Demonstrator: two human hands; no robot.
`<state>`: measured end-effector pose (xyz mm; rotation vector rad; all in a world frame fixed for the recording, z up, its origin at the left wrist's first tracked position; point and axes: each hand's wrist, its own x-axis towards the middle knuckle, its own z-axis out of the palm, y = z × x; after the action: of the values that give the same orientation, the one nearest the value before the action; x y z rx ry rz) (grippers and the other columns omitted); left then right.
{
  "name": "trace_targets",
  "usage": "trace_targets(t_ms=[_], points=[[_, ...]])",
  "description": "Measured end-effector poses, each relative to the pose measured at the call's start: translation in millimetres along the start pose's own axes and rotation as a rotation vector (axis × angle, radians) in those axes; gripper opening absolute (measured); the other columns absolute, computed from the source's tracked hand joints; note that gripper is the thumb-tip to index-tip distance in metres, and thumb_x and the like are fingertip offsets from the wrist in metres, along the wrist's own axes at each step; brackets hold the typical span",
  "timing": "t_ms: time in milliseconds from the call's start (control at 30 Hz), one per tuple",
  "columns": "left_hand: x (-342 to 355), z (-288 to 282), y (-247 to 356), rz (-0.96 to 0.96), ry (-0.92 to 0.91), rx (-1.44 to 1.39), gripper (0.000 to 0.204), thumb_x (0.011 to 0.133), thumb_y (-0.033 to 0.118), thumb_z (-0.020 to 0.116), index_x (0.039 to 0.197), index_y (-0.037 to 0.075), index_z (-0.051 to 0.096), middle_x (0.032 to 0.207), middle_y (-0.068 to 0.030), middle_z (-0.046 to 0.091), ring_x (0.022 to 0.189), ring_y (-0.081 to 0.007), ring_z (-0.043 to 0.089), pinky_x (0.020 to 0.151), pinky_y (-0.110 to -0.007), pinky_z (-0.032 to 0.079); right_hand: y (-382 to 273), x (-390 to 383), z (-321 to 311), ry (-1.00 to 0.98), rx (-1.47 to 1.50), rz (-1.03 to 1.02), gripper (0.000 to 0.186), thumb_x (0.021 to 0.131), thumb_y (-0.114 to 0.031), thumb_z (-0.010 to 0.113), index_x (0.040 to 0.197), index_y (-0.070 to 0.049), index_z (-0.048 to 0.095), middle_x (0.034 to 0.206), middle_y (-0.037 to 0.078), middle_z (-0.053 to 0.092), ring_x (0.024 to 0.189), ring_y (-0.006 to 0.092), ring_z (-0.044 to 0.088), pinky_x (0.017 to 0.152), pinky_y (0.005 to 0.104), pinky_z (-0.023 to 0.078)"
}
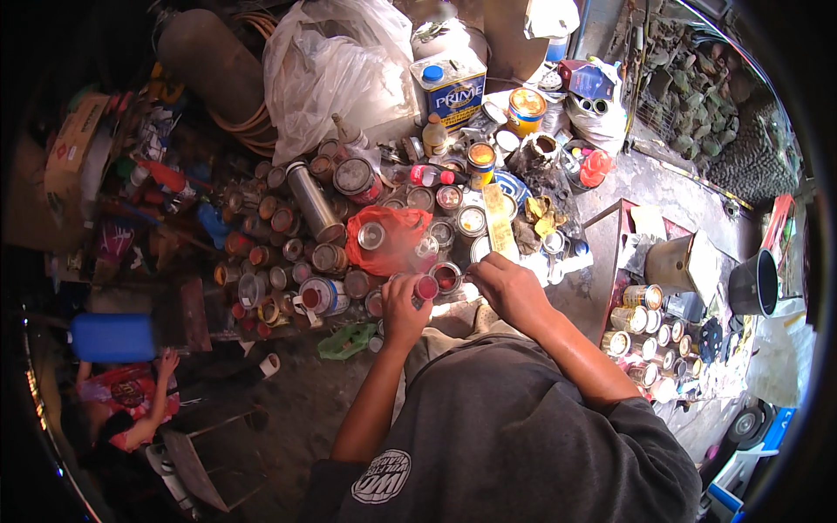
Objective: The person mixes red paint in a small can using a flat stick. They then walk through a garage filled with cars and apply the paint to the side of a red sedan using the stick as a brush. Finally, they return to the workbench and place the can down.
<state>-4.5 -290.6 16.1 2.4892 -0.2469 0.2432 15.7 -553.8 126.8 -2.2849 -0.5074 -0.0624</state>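
My left hand (404,312) is closed around a small cup-like container (425,288) with a reddish round top; whether that is a lid or its contents I cannot tell. Just right of it stands an open can (445,277) with dark red stuff inside. My right hand (509,290) is beside this can, its fingers drawn together near the rim; anything pinched there is too small to make out. Behind the cans lies a red plastic bag (384,228) with a round can (370,235) on it. A yellowish flat strip (500,222) rests across cans beyond my right hand.
Many cans and jars crowd the bench, with a tall metal cylinder (314,202) lying among them. A rectangular tin (450,91) with a blue cap stands behind. More cans (643,321) sit on the right. At lower left, another person (131,405) is near a blue container (112,338).
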Motion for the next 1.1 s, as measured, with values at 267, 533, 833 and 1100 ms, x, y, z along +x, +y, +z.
trace_targets(t_ms=[267, 533, 833, 1100], points=[[6.9, -3.4, 7.1, 0.007, -0.004, 0.043, 0.054, 0.077, 0.011, 0.081, 0.129, 0.01, 0.068, 0.125, -0.0097, 0.067, 0.125, -0.0367, 0.057, 0.108, -0.049, 0.048, 6.3, -4.6, 6.3, 0.055, 0.001, -0.033, 0.015, 0.097, -0.013, 0.072, 0.11, -0.011, 0.067, 0.096, 0.011, 0.064, 0.084, 0.0381, 0.071, 0.068, 0.0497, 0.057], [9.2, -6.5, 9.0, 0.014, -0.016, 0.083, 0.052, 0.077, 0.013, 0.082, 0.127, 0.01, 0.068, 0.124, -0.0101, 0.067, 0.124, -0.0366, 0.057, 0.108, -0.05, 0.048, 6.6, -3.7, 7.1, 0.041, 0.022, -0.016, 0.013, 0.098, -0.014, 0.071, 0.109, -0.01, 0.066, 0.097, 0.012, 0.064, 0.085, 0.0388, 0.07, 0.068, 0.0499, 0.057], [2.8, 5.6, -3.0, -0.166, -0.003, -0.324, 0.052, 0.083, 0.006, 0.083, 0.13, 0.007, 0.062, 0.127, -0.0108, 0.066, 0.113, -0.0263, 0.066, 0.091, -0.039, 0.058, 9.7, -3.0, 12.8, 0.047, 0.048, -0.017, 0.015, 0.099, -0.014, 0.071, 0.113, -0.01, 0.068, 0.1, 0.012, 0.065, 0.088, 0.0391, 0.069, 0.071, 0.0495, 0.057], [-4.9, 5.9, 0.6, -0.483, -0.153, -1.158, 0.065, 0.093, -0.005, 0.075, 0.15, 0.004, 0.046, 0.129, -0.0073, 0.064, 0.104, -0.0161, 0.069, 0.077, -0.029, 0.058, 8.5, -0.4, 15.2, 0.044, 0.075, -0.008, 0.014, 0.099, -0.013, 0.071, 0.112, -0.008, 0.07, 0.101, 0.013, 0.066, 0.089, 0.0395, 0.069, 0.073, 0.0492, 0.057]])
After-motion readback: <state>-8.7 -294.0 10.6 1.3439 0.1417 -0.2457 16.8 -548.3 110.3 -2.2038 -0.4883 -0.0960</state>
